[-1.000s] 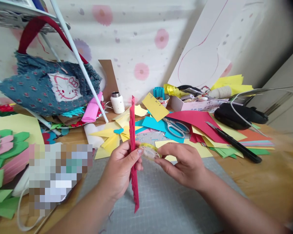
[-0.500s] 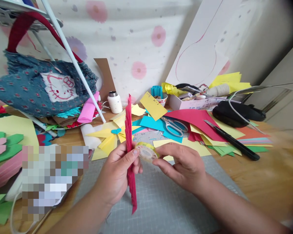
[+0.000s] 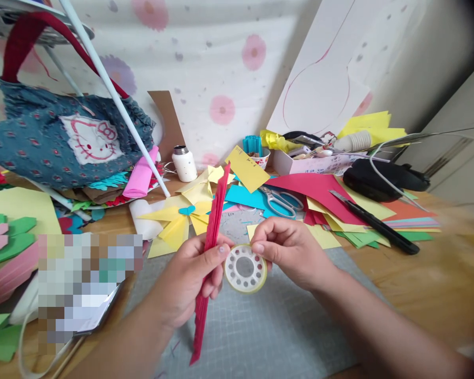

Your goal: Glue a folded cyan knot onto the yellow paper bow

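Note:
A narrow stack of folded red paper point(image 3: 201, 318) is held in my left hand point(image 3: 189, 279), tilted, with its top end leaning right. Between my two hands hangs a tape roll point(image 3: 245, 268) with a white, holed core and a yellowish rim. My right hand point(image 3: 296, 252) pinches the roll's upper right edge between thumb and fingers. The fingertips of my left hand reach the roll's upper left edge. Beneath both hands lies a grey cutting mat point(image 3: 284, 337).
Behind the hands are scissors point(image 3: 282, 202), a yellow paper flower point(image 3: 176, 234), blue paper point(image 3: 247, 197) and red paper point(image 3: 319, 192). A black utility knife point(image 3: 379, 226) lies on the right. A denim bag point(image 3: 35, 137) and a white bottle point(image 3: 185, 164) stand at the back left.
The tape roll has turned to face the camera and moved slightly down and right. The red paper now tilts more, its lower end further left. My right hand has risen slightly.

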